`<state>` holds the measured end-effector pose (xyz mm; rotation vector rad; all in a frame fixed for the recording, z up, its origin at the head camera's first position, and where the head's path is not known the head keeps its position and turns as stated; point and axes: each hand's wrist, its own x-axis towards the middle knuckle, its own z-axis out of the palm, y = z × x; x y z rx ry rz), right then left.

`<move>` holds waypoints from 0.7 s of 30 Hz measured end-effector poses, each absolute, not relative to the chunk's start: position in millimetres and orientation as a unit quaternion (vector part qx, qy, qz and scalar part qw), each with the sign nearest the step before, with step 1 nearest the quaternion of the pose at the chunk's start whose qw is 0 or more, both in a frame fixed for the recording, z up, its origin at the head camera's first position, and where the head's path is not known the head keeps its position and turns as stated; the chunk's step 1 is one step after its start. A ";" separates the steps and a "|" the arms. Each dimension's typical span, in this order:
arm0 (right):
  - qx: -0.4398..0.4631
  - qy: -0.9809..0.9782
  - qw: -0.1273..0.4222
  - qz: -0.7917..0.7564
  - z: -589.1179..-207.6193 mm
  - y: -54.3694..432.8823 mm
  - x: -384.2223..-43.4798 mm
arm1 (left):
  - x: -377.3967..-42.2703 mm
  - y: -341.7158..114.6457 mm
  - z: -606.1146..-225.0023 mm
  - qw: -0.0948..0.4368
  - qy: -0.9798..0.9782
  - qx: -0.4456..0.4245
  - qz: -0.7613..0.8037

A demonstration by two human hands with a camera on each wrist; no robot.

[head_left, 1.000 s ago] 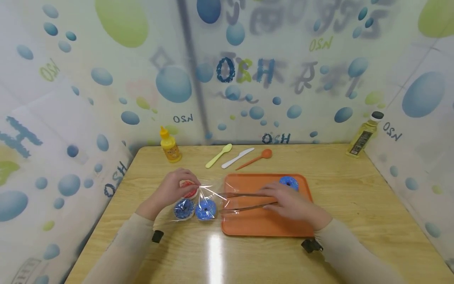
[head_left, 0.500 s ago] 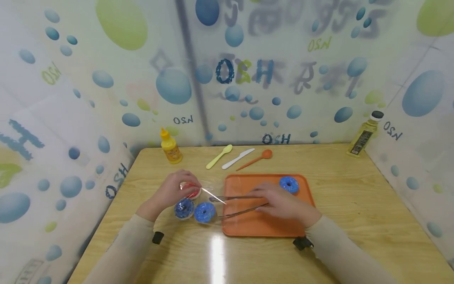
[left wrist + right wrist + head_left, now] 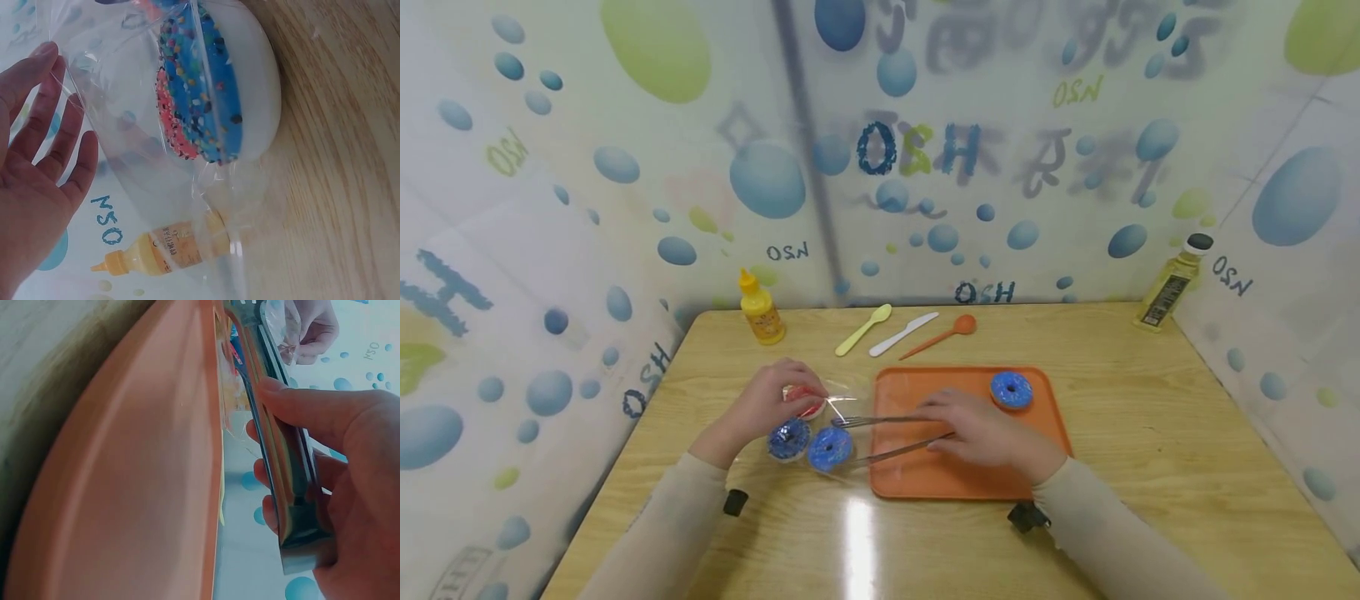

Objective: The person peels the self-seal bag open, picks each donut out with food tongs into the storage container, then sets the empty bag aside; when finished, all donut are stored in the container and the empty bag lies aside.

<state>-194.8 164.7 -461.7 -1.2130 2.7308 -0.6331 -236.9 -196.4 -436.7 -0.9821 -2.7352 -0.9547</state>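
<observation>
My left hand (image 3: 763, 410) pinches the edge of a clear plastic bag (image 3: 119, 169) between thumb and forefinger. Inside or beneath the film lie a red donut (image 3: 803, 401), a dark blue donut (image 3: 787, 439) and a lighter blue donut (image 3: 830, 449). Metal tongs (image 3: 301, 531) are gripped in my right hand (image 3: 981, 427), arms spread apart. The tong tips sit at the bag's right side, close by the lighter blue donut; whether they touch it I cannot tell. Another blue donut (image 3: 1011, 390) rests on the orange tray (image 3: 925, 485), beyond the right hand.
Behind the tray lie a yellow-green spoon (image 3: 861, 332), a white knife (image 3: 902, 335) and an orange spoon (image 3: 940, 337). A yellow squeeze bottle (image 3: 762, 312) stands back left, an oil bottle (image 3: 1172, 283) back right. Patterned walls (image 3: 1037, 125) enclose the wooden table (image 3: 1150, 400).
My right hand has moved left with the tongs, whose tips now reach further toward the bagged donuts. The lighter blue donut has shifted slightly left. My left hand stays nearly still.
</observation>
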 end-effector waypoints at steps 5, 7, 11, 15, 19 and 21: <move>-0.395 0.897 0.033 -0.196 -462.0 161.8 -193.2 | -237.4 -196.8 -436.1 0.037 -0.894 -0.320 -0.311; -0.398 0.896 0.026 -0.195 -462.3 161.6 -192.1 | -237.7 -197.4 -436.1 0.034 -0.894 -0.321 -0.310; -0.399 0.893 0.023 -0.206 -462.1 164.2 -188.6 | -239.0 -199.3 -437.3 0.032 -0.894 -0.326 -0.307; -0.391 0.895 0.019 -0.214 -459.7 171.1 -184.0 | -239.1 -201.1 -437.3 0.028 -0.894 -0.326 -0.308; -0.380 0.898 0.017 -0.221 -457.4 182.6 -179.1 | -238.2 -202.4 -438.0 0.018 -0.895 -0.318 -0.312; -0.371 0.900 0.016 -0.226 -458.4 189.9 -176.3 | -237.8 -202.7 -439.3 0.015 -0.895 -0.317 -0.312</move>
